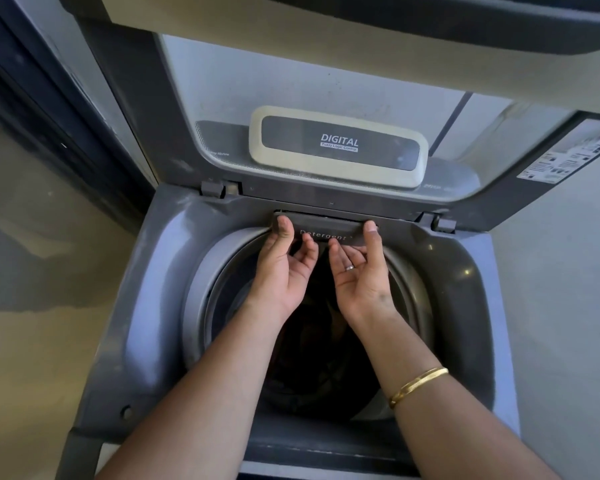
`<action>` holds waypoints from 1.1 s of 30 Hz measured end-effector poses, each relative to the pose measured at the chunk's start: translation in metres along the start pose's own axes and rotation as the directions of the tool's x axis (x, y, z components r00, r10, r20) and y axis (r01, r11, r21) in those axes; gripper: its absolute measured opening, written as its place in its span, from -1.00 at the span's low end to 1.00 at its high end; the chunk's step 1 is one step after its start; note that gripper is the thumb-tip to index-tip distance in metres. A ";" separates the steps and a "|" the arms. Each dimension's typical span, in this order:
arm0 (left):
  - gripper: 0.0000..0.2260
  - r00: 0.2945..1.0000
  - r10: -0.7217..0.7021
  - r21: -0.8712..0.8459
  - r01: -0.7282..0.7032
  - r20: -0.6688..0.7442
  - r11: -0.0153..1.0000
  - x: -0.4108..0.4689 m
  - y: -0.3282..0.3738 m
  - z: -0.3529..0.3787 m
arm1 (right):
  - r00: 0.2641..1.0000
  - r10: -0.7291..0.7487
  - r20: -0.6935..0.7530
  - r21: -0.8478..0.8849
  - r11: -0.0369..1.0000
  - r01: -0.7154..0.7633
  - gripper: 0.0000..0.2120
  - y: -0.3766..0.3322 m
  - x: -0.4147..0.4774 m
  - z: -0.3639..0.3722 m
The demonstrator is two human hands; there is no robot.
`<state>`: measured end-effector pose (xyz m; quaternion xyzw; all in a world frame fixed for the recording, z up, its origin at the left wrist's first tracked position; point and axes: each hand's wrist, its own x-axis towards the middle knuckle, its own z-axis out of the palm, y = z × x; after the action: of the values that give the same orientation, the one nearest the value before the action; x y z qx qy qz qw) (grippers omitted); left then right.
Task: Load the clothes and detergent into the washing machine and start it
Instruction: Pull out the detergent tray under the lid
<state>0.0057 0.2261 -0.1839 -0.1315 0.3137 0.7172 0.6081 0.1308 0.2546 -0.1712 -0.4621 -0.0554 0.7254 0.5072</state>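
Our left hand [284, 268] and right hand [359, 271] both grip the detergent drawer [326, 232] at the back rim of the tub opening: thumbs on top at its two ends, fingers curled under its front lip. We can't tell if it's sliding out or in. Below the wrists, dark clothes [321, 358] sit in the drum [201, 289], so loading looks done. Lid [326, 81] of the washing machine [146, 306] stands open behind the drawer. No detergent visible, can't tell if it's in. Prob. left: dose or shut drawer, drop lid, press start; controls out of view.
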 end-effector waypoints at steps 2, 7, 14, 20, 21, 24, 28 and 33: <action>-0.44 1.000 -0.015 -0.001 0.015 -0.001 1.000 -0.003 0.000 -0.001 | 1.000 0.008 -0.014 -0.012 1.000 -0.008 -0.61 -0.003 -0.005 0.002; -0.65 0.998 -0.065 0.043 0.064 0.002 0.997 -0.018 0.003 -0.006 | 0.999 0.037 -0.014 -0.041 0.998 -0.038 -0.67 -0.003 -0.021 -0.002; -0.52 0.995 -0.067 0.130 0.076 -0.070 0.989 -0.035 0.005 -0.013 | 0.998 0.058 -0.031 -0.054 0.997 -0.059 -0.71 -0.003 -0.035 -0.013; -0.57 0.993 -0.059 0.154 0.075 -0.105 0.985 -0.043 0.005 -0.016 | 0.996 0.082 -0.028 -0.049 0.995 -0.083 -0.77 0.000 -0.045 -0.019; -0.57 0.993 -0.056 0.158 0.073 -0.107 0.985 -0.044 0.006 -0.016 | 0.996 0.079 -0.038 -0.047 0.996 -0.081 -0.79 0.000 -0.046 -0.018; -0.60 0.991 -0.052 0.174 0.074 -0.127 0.982 -0.046 0.006 -0.017 | 0.995 0.084 -0.058 -0.061 0.994 -0.087 -0.82 0.000 -0.047 -0.015; -0.63 0.985 -0.035 0.222 0.073 -0.170 0.972 -0.042 0.008 -0.019 | 0.992 0.074 -0.100 -0.087 0.993 -0.083 -0.88 -0.003 -0.047 -0.010; -0.78 0.975 0.080 0.455 0.025 -0.209 0.890 -0.043 0.023 -0.024 | 0.988 0.084 -0.129 -0.136 0.986 -0.102 -0.79 -0.008 -0.044 -0.010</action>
<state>-0.0113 0.1762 -0.1709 -0.0602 0.5407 0.6131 0.5728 0.1466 0.2201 -0.1453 -0.5427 -0.0539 0.7128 0.4410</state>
